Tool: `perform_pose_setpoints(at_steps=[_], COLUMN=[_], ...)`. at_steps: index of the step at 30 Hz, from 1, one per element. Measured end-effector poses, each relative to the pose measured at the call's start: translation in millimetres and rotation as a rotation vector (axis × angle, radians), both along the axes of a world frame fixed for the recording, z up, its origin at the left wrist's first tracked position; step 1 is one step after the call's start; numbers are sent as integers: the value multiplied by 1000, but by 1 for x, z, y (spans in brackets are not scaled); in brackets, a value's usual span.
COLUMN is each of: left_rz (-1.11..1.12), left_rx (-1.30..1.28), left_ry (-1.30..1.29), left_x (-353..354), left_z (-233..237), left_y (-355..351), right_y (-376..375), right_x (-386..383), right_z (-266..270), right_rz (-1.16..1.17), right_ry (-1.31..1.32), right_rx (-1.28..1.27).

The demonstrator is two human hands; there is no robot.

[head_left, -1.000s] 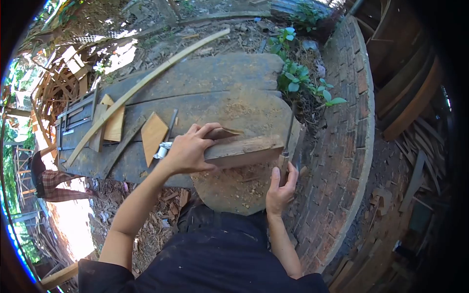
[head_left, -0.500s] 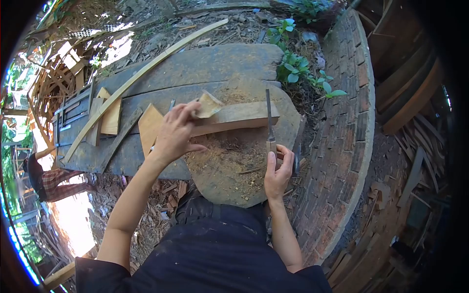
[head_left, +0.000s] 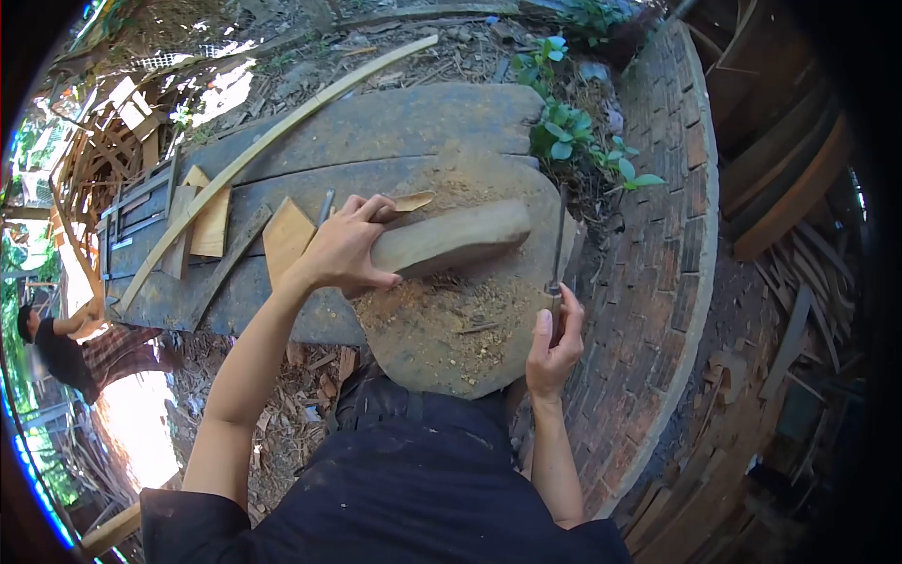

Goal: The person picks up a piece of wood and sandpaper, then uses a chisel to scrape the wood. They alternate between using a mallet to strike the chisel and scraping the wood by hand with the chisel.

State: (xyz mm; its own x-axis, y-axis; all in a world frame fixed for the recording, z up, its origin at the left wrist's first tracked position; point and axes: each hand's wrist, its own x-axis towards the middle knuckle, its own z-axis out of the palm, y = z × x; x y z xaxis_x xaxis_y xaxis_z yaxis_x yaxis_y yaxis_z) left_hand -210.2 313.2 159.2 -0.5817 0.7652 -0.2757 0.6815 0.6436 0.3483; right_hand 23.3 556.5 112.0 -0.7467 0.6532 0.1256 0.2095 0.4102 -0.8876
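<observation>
My left hand [head_left: 349, 246] spans the near-left end of a thick, slightly curved wooden block [head_left: 460, 233], thumb on the front side and fingers over the back. The block lies on a rounded wooden work surface [head_left: 423, 362] strewn with sawdust and chips. A small curved piece of wood [head_left: 412, 201] juts out beside the fingertips of that hand, behind the block. Upright in my right hand [head_left: 554, 350] is a wooden-handled tool [head_left: 561, 230] with a long narrow dark blade. Fingers wrap its handle, and the blade stands apart from the block's right end.
A long thin wood strip [head_left: 272, 141] crosses the dark plank bench [head_left: 376, 122]. Flat wood offcuts [head_left: 287, 240] and a metal tool [head_left: 327, 205] lie left of my hand. A low brick wall [head_left: 648, 282] runs along the right. Another person [head_left: 66, 352] is at the far left.
My right hand has moved right with the tool, away from the block. The block has tilted under my left hand, and the small curved piece now shows edge-on.
</observation>
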Motion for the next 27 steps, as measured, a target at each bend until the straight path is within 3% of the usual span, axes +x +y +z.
perform_pose_setpoints(at_steps=[6,12,16,18,21,22,27], left_rz=[0,15,-165,-355,-454,-456,-311], left_rx=[93,128,54,22,-1,-4,1], left_ry=[147,0,39,169,321,319,482], left_x=[17,4,-8,-11,-6,-4,-2], left_z=[-33,-29,-17,-17,-20,-21,-17], left_y=[-9,-10,-6,-5,8,8,5], right_y=[-1,-6,10,23,28,28,11], right_x=[-5,-14,-14,-13,-13,-14,-14], right_z=[-10,-15,-13,-14,-17,-18,-9], right_rz=[45,-80,-119,32,196,288,259], right_ry=[-51,-86,-32,-235,-281,-317,-265], right_rx=[53,-251,-241,-5,228,359,400])
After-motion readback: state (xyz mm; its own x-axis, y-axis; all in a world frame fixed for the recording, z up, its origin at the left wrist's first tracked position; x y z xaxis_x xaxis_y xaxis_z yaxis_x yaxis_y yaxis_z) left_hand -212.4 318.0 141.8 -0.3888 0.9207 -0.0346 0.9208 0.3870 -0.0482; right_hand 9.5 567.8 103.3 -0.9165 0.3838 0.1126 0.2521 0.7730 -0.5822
